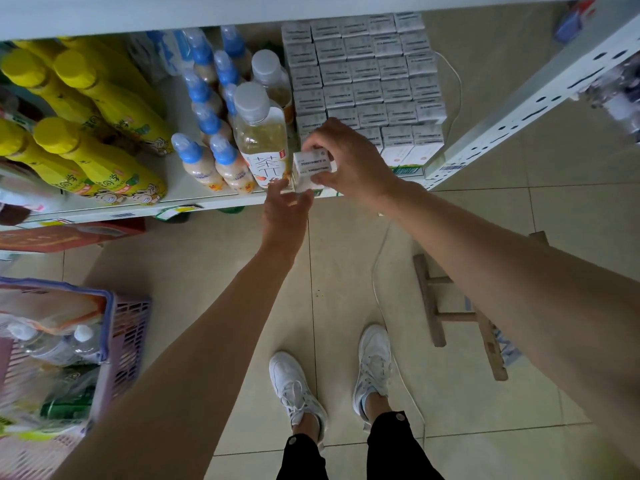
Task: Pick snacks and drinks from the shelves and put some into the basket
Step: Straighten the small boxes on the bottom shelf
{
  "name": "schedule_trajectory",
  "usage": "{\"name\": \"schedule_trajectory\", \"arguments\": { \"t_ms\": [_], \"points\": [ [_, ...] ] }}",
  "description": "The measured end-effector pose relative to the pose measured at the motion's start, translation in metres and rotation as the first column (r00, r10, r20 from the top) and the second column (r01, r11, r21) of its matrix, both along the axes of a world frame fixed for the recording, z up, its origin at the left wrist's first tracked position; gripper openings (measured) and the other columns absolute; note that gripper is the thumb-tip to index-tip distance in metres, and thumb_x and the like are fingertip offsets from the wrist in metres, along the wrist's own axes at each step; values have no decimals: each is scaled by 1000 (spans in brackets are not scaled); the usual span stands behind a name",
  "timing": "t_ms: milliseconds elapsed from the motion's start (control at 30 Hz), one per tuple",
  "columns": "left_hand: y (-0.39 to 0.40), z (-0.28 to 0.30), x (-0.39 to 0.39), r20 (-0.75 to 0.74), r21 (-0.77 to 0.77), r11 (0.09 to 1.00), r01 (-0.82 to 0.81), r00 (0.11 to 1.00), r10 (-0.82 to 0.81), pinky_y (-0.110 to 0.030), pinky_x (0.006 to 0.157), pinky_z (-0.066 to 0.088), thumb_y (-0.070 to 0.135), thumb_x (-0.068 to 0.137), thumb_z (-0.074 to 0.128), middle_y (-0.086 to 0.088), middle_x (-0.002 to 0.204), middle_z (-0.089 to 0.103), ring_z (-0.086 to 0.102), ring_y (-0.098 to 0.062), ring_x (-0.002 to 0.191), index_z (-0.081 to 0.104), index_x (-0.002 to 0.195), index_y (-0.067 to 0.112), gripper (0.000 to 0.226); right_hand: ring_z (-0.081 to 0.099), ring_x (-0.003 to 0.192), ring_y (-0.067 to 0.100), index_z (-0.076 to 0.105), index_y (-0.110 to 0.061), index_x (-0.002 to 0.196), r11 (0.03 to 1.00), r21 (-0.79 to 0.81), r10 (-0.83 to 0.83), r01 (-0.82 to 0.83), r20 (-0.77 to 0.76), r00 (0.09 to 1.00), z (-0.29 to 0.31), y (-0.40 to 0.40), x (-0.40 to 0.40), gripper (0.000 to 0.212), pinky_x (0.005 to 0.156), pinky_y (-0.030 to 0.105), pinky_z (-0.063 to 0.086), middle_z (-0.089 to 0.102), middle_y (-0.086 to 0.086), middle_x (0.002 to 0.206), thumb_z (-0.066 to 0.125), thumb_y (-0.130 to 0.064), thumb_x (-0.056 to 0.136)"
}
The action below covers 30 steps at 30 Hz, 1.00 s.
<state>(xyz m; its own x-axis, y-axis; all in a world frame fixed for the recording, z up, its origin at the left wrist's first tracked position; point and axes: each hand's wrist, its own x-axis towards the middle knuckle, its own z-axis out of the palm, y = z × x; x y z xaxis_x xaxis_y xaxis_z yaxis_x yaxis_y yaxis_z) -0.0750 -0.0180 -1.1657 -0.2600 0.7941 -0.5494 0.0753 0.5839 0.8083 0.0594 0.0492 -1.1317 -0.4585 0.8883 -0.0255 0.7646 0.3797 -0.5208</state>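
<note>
Small white drink carton (314,163) pinched upright in right hand (349,161) at shelf edge; left hand (285,206) just below, fingers relaxed, empty; purple basket (130,337) far down-left.

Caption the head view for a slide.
Right hand grips a small white carton at the shelf; open left hand reaches beneath it.
</note>
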Motion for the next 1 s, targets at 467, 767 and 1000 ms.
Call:
{"name": "schedule_trajectory", "arguments": {
  "t_ms": [467,767,1000],
  "points": [
    [30,13,22,344,-117,985,-125,926,159,-38,99,42,20,104,41,-4,119,49,49,-20,108,44,140,6,39,56,101,23,65,-9,111,998,52,-34,29,101,994,-21,16,-12,40,76,23,39,52,12,116,80,-25,77],
    [25,11,28,436,-255,933,-254,831,345,-43,109,42,14,103,44,-3,128,55,50,-18,129,43,141,12,38,53,115,29,54,-12,133,990,104,-115,93,234,965,-13,13,24,58,87,39,50,50,13,127,75,-22,80],
    [21,24,39,517,-219,973,-74,837,180,-41,108,36,10,106,29,-11,138,51,38,-24,141,50,129,5,31,53,106,28,56,-11,111,989,142,-85,44,295,952,-16,8,27,43,77,38,45,52,9,118,77,-18,74]
  ]
}}
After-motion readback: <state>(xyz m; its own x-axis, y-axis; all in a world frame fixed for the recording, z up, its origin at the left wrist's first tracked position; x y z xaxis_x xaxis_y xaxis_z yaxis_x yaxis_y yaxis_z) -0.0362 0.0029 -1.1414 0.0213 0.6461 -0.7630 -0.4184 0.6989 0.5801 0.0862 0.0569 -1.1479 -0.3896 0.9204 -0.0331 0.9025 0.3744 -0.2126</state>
